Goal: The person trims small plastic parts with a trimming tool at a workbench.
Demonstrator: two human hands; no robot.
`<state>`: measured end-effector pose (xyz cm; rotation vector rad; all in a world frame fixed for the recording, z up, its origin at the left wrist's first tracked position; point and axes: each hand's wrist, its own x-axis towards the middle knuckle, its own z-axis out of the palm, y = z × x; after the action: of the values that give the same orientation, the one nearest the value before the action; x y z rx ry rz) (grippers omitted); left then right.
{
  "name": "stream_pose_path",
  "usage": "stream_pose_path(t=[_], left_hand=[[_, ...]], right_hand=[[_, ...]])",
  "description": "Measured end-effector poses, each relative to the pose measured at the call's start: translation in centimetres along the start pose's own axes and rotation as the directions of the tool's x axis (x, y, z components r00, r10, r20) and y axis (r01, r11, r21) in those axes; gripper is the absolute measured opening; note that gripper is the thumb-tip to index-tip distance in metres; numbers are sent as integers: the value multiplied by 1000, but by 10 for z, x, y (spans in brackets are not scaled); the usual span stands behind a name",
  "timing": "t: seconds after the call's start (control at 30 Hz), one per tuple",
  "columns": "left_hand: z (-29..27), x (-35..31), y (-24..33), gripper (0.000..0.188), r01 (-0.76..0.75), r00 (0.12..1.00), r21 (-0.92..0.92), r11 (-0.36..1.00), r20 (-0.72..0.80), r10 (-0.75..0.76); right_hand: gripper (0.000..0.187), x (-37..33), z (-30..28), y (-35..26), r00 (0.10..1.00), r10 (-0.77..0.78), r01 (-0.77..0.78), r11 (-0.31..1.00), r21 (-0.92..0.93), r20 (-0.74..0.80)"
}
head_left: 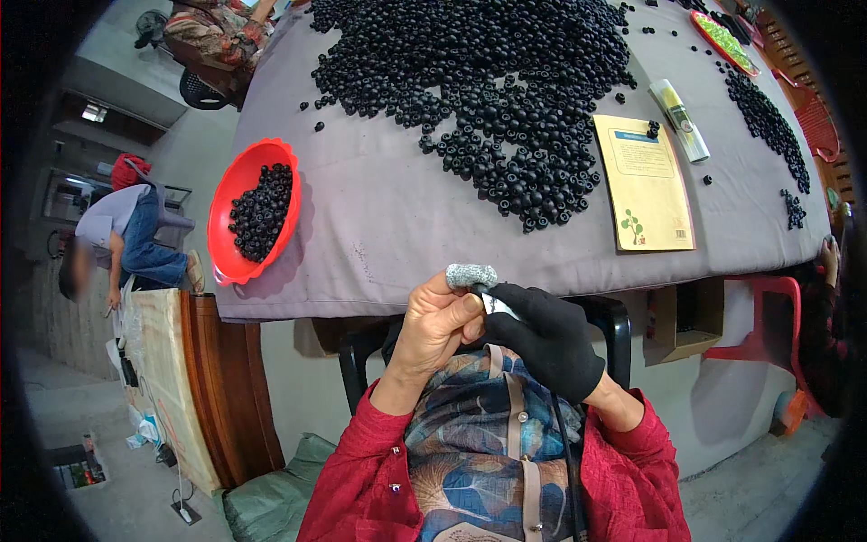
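My left hand [435, 321] is closed in a pinch just off the table's near edge, a grey knitted cover [471, 275] over one finger. Against it presses my right hand [542, 339], in a black glove and also closed. A small white patch [498, 308] shows between the thumb and fingers there. Whatever lies between the fingertips is too small and hidden to name. Beyond the hands, a big heap of small round black pieces with holes [479, 81] covers the table. More of these pieces [262, 210] fill part of a red scalloped basin [219, 226] at the left.
A yellow booklet [646, 185] and a white-and-yellow tube [679, 120] lie on the grey tablecloth [370, 208]. Black pieces [768, 126] trail along the right, near a red tray of green things [725, 42]. Several people are around; a red plastic chair [768, 316] stands at right.
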<state>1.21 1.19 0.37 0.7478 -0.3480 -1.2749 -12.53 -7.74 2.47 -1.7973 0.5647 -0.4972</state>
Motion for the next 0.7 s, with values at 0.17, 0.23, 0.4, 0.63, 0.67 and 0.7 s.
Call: stream_pose_path(t=[0.17, 0.23, 0.4, 0.63, 0.67, 0.7], left_hand=[[-1, 0, -1, 21, 12, 1000, 6, 1000, -20, -12], [-2, 1, -2, 21, 3, 1000, 7, 1000, -10, -3], [-1, 1, -2, 20, -6, 1000, 15, 1000, -13, 6], [-1, 0, -3, 20, -13, 1000, 18, 1000, -16, 14], [-1, 0, -3, 20, -15, 1000, 22, 1000, -13, 15], [0, 0, -3, 20, -16, 1000, 22, 1000, -12, 16]], right_hand=[[31, 1, 0, 0, 1000, 0, 0, 1000, 3, 0], [30, 1, 0, 0, 1000, -6, 7, 1000, -15, 4], [29, 1, -1, -1, 1000, -8, 8, 1000, -6, -10], [27, 2, -3, 0, 1000, -25, 25, 998, -51, 0], [27, 2, -3, 0, 999, -35, 35, 998, -49, -7], [27, 2, -3, 0, 999, -36, 36, 998, -49, -7]])
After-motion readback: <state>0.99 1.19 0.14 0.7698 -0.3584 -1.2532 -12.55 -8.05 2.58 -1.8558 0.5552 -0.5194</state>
